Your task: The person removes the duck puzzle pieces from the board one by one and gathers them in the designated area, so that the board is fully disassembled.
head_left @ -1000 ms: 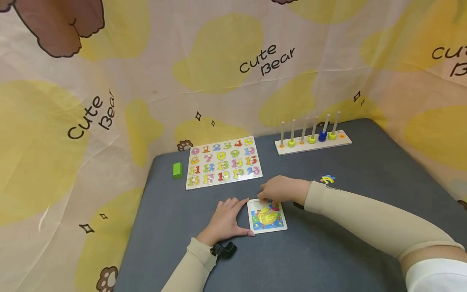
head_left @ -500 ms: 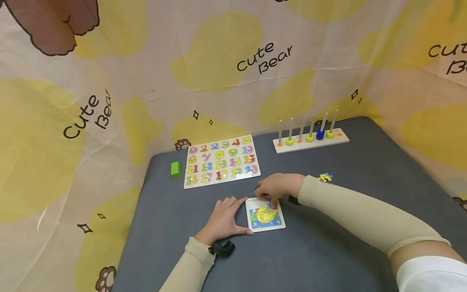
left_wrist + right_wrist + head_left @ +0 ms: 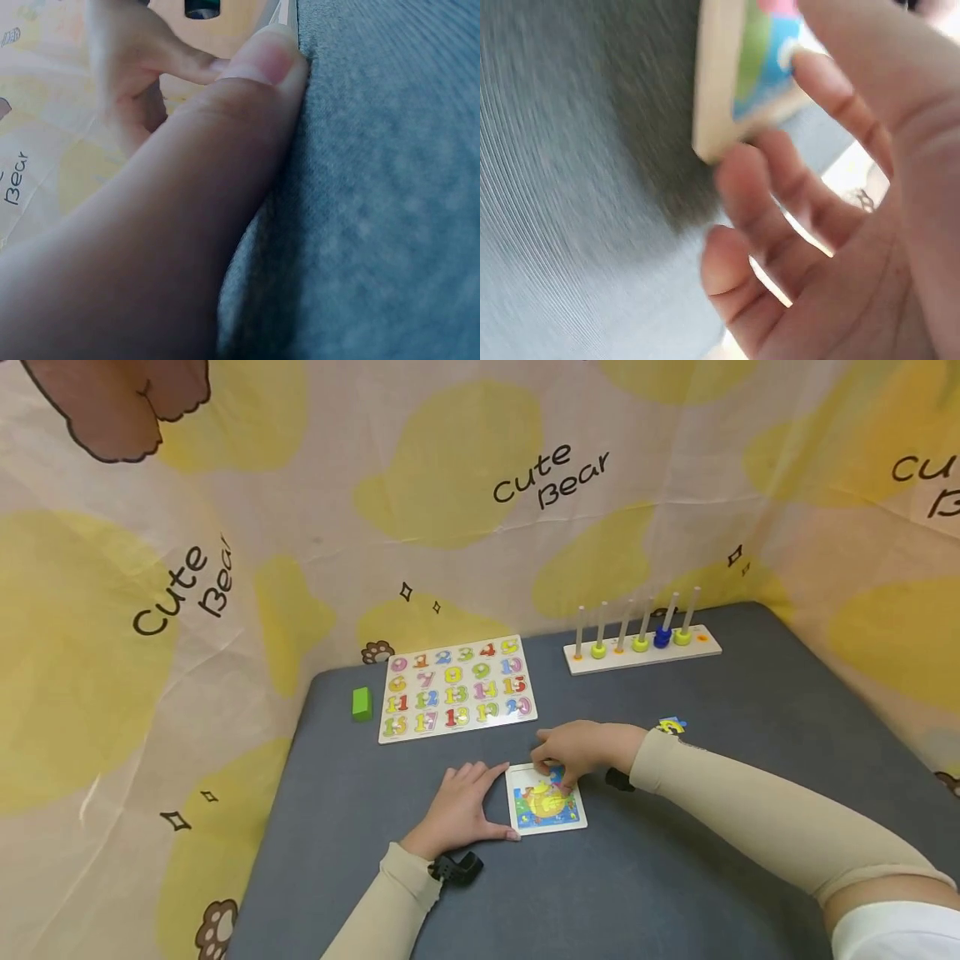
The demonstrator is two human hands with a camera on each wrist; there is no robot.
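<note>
A small square jigsaw puzzle with a yellow picture on blue lies in its pale wooden tray in the head view. My left hand braces the tray's left side, thumb at the lower corner and index finger at the upper one, spread apart. Over the upper right of the picture, my right hand touches the pieces with its thumb and fingertips, hiding part of them. The right wrist view shows one tray corner, with loosely bent fingers beside it. A thumb meets the tray edge in the left wrist view.
One loose blue-and-yellow jigsaw piece lies beyond the right forearm. Behind are a number board, a green block and a peg stand with yellow and blue rings. A printed cloth stands behind the grey table.
The right hand has shifted slightly over the tray's upper right, its fingers spread a little, showing more of the blue there. The left hand stays at the tray's left side.
</note>
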